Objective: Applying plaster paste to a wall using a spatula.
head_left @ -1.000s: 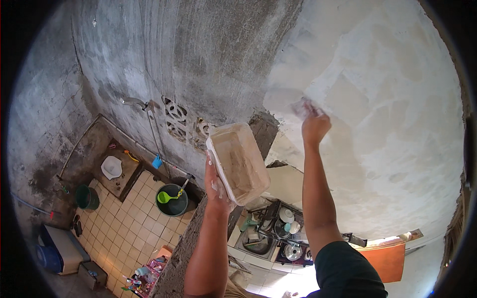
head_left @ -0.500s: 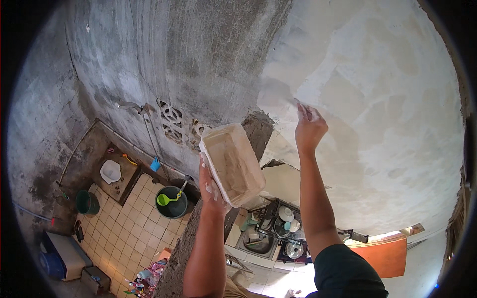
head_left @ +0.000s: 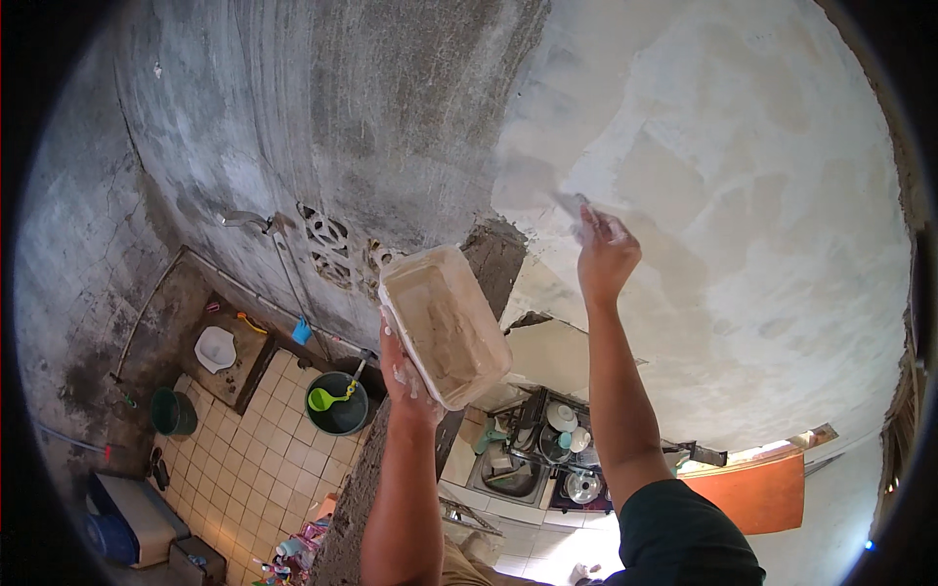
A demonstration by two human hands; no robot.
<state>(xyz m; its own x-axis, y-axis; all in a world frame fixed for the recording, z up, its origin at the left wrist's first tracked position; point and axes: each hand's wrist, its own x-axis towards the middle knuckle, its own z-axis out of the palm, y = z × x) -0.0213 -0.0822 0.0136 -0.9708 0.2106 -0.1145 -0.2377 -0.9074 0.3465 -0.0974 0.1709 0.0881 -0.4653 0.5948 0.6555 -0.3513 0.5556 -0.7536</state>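
My left hand (head_left: 408,376), smeared with white paste, supports a rectangular plastic tub (head_left: 487,356) from its left side. Beige putty (head_left: 440,322) coats the inside of the tub. Up and to the right, my right hand (head_left: 608,256) is closed around a putty knife (head_left: 569,204), whose thin blade points up-left at the wall. The blade is blurred, and I cannot tell whether it touches the surface. Behind it, the wall (head_left: 723,283) carries patchy, pale, smoothed coating. Bare grey cement (head_left: 410,107) borders this coating on the left.
A rough partition top (head_left: 354,523) runs below the tub. Down left is a tiled floor with a dark bucket (head_left: 344,418) holding a green dipper (head_left: 320,398) and a squat toilet (head_left: 215,349). Dishes (head_left: 562,418) and a sink (head_left: 508,479) are below, an orange cloth (head_left: 752,496) at right.
The putty knife has turned so more of its blade shows, and my right hand has dropped slightly. The tub sits slightly further left in view as the whole scene shifts left.
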